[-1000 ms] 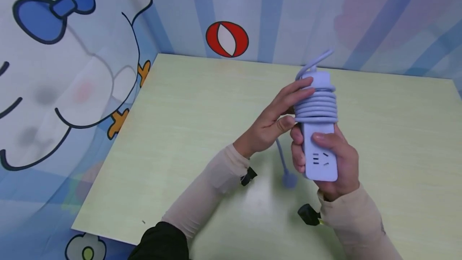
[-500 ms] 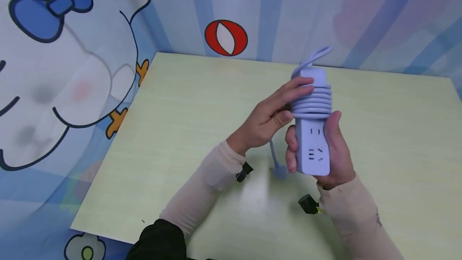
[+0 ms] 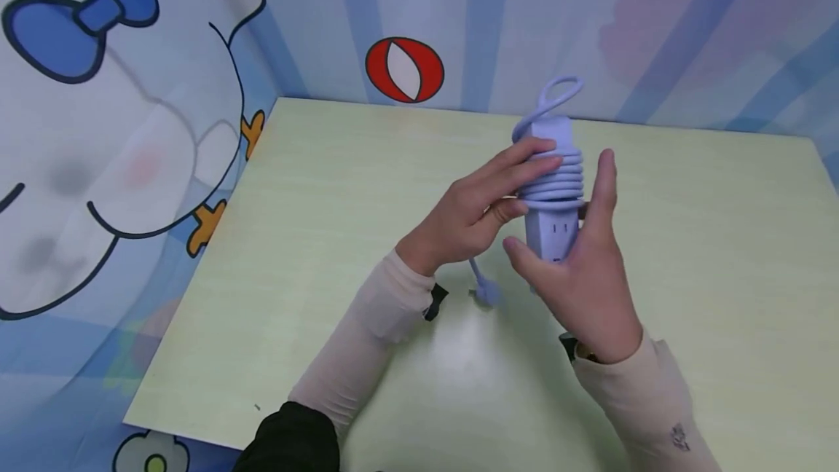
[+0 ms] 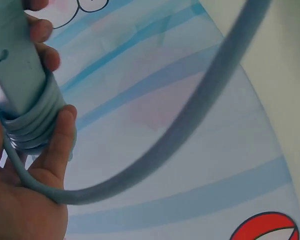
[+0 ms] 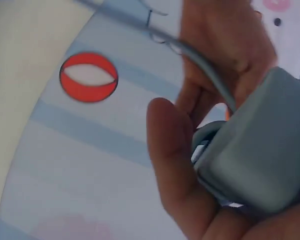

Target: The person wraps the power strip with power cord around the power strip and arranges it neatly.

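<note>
A pale lilac power strip (image 3: 552, 233) is held up over the table, its cord (image 3: 553, 175) wound round its upper part in several turns. My left hand (image 3: 459, 221) grips the windings from the left, fingers across the front. My right hand (image 3: 586, 275) is at the lower end, thumb at the left and one finger raised along the right side. In the left wrist view, fingertips (image 4: 49, 57) curl over the strip's edge. A cord loop (image 3: 562, 86) sticks up at the top. The plug (image 3: 485, 290) dangles below my left hand on a free length of cord.
The light wooden table (image 3: 314, 239) lies below both hands. A blue-striped backdrop (image 3: 524, 13) stands behind it, and a printed cartoon panel (image 3: 131, 130) runs along the left. A tiny dark scrap (image 3: 257, 407) lies near the table's front left edge.
The power strip and both hands have shifted left in the view. My right hand's thumb has moved off the strip's front, and its grip has turned around the lower end. The left hand keeps hold.
</note>
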Demonstrator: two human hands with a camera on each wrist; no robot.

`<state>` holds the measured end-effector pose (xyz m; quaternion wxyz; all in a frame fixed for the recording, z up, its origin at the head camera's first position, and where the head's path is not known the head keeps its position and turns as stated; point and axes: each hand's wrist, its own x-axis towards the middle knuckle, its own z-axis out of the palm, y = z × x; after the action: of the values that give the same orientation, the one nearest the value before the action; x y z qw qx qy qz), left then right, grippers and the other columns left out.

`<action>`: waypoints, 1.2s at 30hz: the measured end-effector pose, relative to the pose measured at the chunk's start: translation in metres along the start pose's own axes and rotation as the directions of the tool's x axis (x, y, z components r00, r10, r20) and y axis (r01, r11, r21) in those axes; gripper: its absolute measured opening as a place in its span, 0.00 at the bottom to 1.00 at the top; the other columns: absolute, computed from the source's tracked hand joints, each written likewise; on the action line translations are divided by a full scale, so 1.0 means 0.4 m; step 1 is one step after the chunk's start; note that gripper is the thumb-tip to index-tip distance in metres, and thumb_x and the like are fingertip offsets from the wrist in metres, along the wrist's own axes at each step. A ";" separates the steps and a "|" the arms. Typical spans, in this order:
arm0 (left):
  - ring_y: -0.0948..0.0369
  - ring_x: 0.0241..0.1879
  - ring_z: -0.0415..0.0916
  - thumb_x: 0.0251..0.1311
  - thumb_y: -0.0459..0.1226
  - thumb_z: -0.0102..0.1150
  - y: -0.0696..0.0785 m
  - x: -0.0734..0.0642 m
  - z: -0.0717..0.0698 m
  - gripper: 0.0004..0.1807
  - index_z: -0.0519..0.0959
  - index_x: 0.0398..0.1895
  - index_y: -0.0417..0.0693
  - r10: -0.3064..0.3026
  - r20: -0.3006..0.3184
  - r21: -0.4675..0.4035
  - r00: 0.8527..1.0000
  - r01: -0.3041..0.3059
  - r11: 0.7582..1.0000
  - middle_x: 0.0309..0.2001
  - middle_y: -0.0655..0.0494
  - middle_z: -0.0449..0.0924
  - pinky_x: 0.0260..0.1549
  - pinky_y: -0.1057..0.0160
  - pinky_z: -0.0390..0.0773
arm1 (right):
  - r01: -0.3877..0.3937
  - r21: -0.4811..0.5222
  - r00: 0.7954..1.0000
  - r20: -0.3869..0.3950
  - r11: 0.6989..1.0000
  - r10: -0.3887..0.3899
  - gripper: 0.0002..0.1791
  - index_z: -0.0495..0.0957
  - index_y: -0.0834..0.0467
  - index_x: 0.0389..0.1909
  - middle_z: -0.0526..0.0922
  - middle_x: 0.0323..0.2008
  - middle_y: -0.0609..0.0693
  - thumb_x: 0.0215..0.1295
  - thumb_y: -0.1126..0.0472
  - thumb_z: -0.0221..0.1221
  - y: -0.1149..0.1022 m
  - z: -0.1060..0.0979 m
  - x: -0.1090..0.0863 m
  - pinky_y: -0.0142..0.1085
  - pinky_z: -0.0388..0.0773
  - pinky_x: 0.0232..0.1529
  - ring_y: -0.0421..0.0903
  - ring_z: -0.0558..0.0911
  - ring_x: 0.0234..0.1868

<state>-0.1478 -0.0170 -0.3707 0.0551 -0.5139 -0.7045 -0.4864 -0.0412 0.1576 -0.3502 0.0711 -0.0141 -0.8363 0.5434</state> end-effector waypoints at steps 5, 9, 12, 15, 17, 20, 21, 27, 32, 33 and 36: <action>0.49 0.85 0.69 0.81 0.29 0.61 0.017 0.003 0.002 0.25 0.75 0.76 0.30 0.086 0.016 0.191 0.996 -0.088 0.978 0.81 0.34 0.70 0.84 0.63 0.67 | 0.111 -0.133 0.986 -0.108 0.985 -0.126 0.60 0.36 0.56 0.93 0.67 0.82 0.70 0.71 0.67 0.66 0.003 0.031 0.009 0.60 0.81 0.52 0.70 0.82 0.58; 0.48 0.84 0.70 0.77 0.27 0.64 0.020 0.002 0.007 0.26 0.76 0.75 0.28 0.088 -0.029 0.140 0.996 -0.083 0.987 0.79 0.33 0.72 0.82 0.63 0.71 | 0.058 -0.021 0.995 -0.078 0.998 -0.059 0.56 0.41 0.42 0.93 0.76 0.72 0.66 0.73 0.63 0.63 0.003 0.024 0.009 0.40 0.80 0.44 0.63 0.83 0.47; 0.49 0.87 0.65 0.76 0.26 0.63 0.020 0.006 0.012 0.27 0.75 0.75 0.27 0.072 -0.034 0.087 0.997 -0.069 0.994 0.80 0.32 0.70 0.83 0.61 0.70 | 0.024 0.144 0.999 -0.030 0.989 -0.020 0.57 0.40 0.37 0.93 0.70 0.76 0.60 0.73 0.64 0.63 0.001 0.016 0.011 0.32 0.79 0.48 0.56 0.80 0.54; 0.50 0.91 0.57 0.77 0.24 0.59 0.019 0.011 0.020 0.26 0.73 0.76 0.26 0.058 -0.033 0.023 0.998 -0.057 0.998 0.83 0.31 0.66 0.86 0.58 0.65 | 0.013 0.309 1.000 -0.001 0.951 -0.013 0.58 0.40 0.38 0.93 0.65 0.78 0.57 0.72 0.67 0.64 0.000 0.014 0.014 0.32 0.81 0.54 0.54 0.77 0.62; 0.50 0.92 0.52 0.78 0.22 0.55 0.015 0.012 0.027 0.26 0.70 0.77 0.24 0.047 -0.039 -0.048 0.998 -0.049 0.998 0.84 0.30 0.62 0.88 0.56 0.62 | 0.004 0.378 1.000 0.006 0.926 -0.007 0.58 0.42 0.38 0.92 0.66 0.77 0.56 0.71 0.68 0.64 -0.002 0.014 0.017 0.32 0.82 0.54 0.55 0.76 0.64; 0.49 0.94 0.46 0.80 0.22 0.49 0.007 0.010 0.038 0.26 0.67 0.77 0.22 0.033 -0.058 -0.167 0.998 -0.042 0.985 0.85 0.27 0.56 0.90 0.52 0.57 | -0.010 0.435 1.000 0.018 0.900 0.003 0.57 0.45 0.37 0.91 0.68 0.74 0.56 0.71 0.69 0.65 -0.005 0.013 0.017 0.34 0.84 0.53 0.57 0.75 0.65; 0.49 0.94 0.44 0.81 0.23 0.48 0.004 0.009 0.041 0.26 0.65 0.78 0.21 0.022 -0.062 -0.206 0.998 -0.035 0.978 0.86 0.27 0.53 0.91 0.52 0.55 | -0.013 0.440 1.000 0.021 0.898 0.005 0.57 0.45 0.37 0.91 0.68 0.74 0.55 0.71 0.69 0.65 -0.006 0.012 0.017 0.34 0.84 0.53 0.57 0.75 0.65; 0.50 0.95 0.35 0.83 0.28 0.42 -0.005 0.007 0.064 0.29 0.58 0.80 0.20 -0.034 -0.078 -0.365 0.996 0.003 0.931 0.90 0.29 0.44 0.93 0.51 0.48 | -0.016 0.465 0.998 0.054 0.885 -0.010 0.58 0.38 0.35 0.93 0.58 0.85 0.51 0.75 0.68 0.61 -0.007 0.002 0.013 0.34 0.82 0.54 0.56 0.73 0.67; 0.51 0.95 0.34 0.84 0.29 0.41 -0.009 0.002 0.069 0.29 0.55 0.80 0.18 -0.044 -0.093 -0.426 0.995 0.000 0.905 0.90 0.28 0.42 0.93 0.50 0.47 | -0.044 0.480 0.996 0.087 0.876 0.003 0.57 0.36 0.33 0.93 0.59 0.84 0.51 0.77 0.66 0.59 -0.006 -0.003 0.011 0.34 0.84 0.47 0.53 0.77 0.61; 0.52 0.95 0.34 0.85 0.29 0.42 -0.010 0.000 0.069 0.29 0.54 0.81 0.18 -0.046 -0.095 -0.437 0.994 0.000 0.900 0.90 0.28 0.42 0.93 0.49 0.47 | -0.054 0.488 0.996 0.094 0.871 0.009 0.56 0.36 0.32 0.92 0.62 0.81 0.52 0.78 0.67 0.59 -0.006 -0.005 0.011 0.34 0.84 0.42 0.52 0.79 0.55; 0.52 0.95 0.35 0.87 0.31 0.43 -0.009 -0.002 0.069 0.31 0.52 0.81 0.18 -0.053 -0.102 -0.470 0.993 -0.001 0.883 0.91 0.28 0.42 0.92 0.49 0.48 | -0.077 0.524 0.992 0.121 0.848 0.015 0.54 0.39 0.31 0.91 0.69 0.72 0.55 0.78 0.68 0.57 -0.008 -0.011 0.011 0.37 0.82 0.30 0.49 0.79 0.36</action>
<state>-0.1388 0.0027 -0.3879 -0.0379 -0.4746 -0.5685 -0.6709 -0.0447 0.1607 -0.3449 0.0119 0.0165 -0.6573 0.7534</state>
